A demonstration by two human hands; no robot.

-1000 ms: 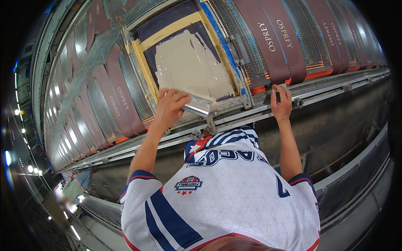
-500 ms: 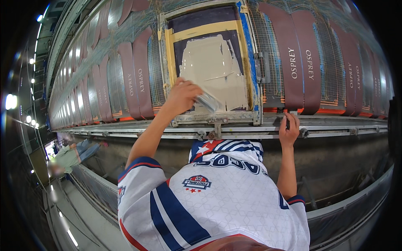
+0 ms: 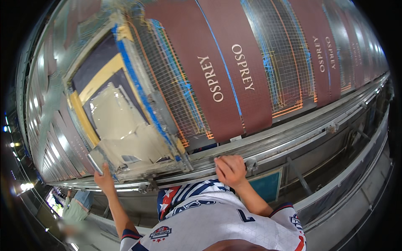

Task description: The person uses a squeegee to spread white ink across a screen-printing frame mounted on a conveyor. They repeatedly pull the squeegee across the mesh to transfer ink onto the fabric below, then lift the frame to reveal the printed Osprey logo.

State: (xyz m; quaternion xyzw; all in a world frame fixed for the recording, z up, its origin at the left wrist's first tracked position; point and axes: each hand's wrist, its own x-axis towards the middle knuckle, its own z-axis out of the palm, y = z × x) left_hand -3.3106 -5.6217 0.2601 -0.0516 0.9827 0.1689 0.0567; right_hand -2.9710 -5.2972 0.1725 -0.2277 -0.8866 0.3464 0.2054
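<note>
A screen-printing frame (image 3: 144,100) with blue and yellow tape lies on the long table, to the left of my body. Beige ink (image 3: 115,113) is spread thickly over its dark mesh. My left hand (image 3: 104,179) is at the frame's near left corner, its fingers closed on a grey metal squeegee (image 3: 97,160) that leans there. My right hand (image 3: 231,170) is curled against the metal rail (image 3: 276,143) at the table's near edge; whether anything is inside its fingers is hidden.
Maroon panels (image 3: 226,94) with pale lettering lie along the table, with grid-lined strips (image 3: 276,71) between them. Clamps (image 3: 251,166) stick out from the rail. Under the table is a teal-faced panel (image 3: 266,186). Another person (image 3: 77,205) stands at the far left.
My view has turned right. My left hand and the squeegee have moved from over the ink to the frame's near left corner. My right hand has come closer to the frame, along the rail.
</note>
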